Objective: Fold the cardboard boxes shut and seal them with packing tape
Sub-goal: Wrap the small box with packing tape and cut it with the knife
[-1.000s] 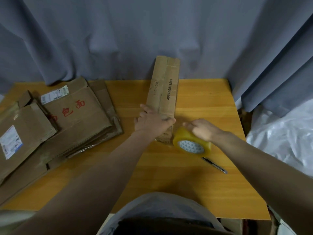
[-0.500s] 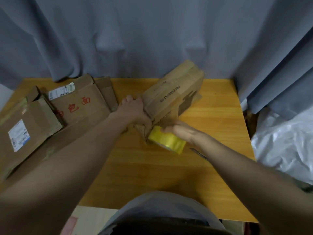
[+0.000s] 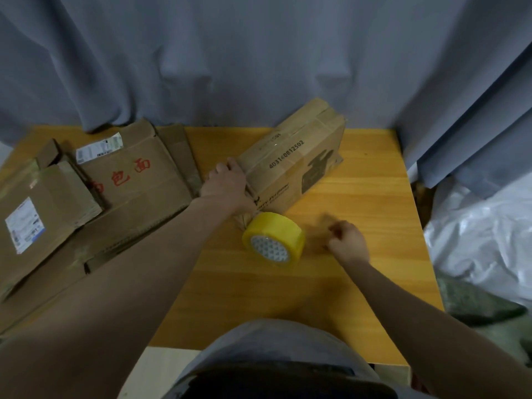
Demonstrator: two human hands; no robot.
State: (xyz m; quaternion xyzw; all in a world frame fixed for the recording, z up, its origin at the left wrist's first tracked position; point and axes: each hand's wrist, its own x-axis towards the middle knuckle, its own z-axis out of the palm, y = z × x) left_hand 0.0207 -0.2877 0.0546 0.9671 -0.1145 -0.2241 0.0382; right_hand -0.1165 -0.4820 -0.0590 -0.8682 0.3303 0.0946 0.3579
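Note:
A brown cardboard box [image 3: 296,159] printed with a number lies slantwise on the wooden table [image 3: 359,197], its far end by the curtain. My left hand [image 3: 226,185] grips the box's near left end, fingers curled over its top edge. A yellow roll of packing tape [image 3: 273,240] stands on its edge just in front of the box, touched by neither hand. My right hand [image 3: 347,241] is on the table right of the roll, blurred, with its fingers curled. Nothing shows in it.
Several flattened cardboard boxes [image 3: 123,180] with labels and red print cover the table's left side. A grey curtain [image 3: 259,67] hangs close behind the table. A white plastic bag [image 3: 483,234] lies past the right edge.
My right hand has let go of the tape roll and moved right; the roll now stands alone. The box stays turned diagonally in my left hand. The pen has gone out of sight.

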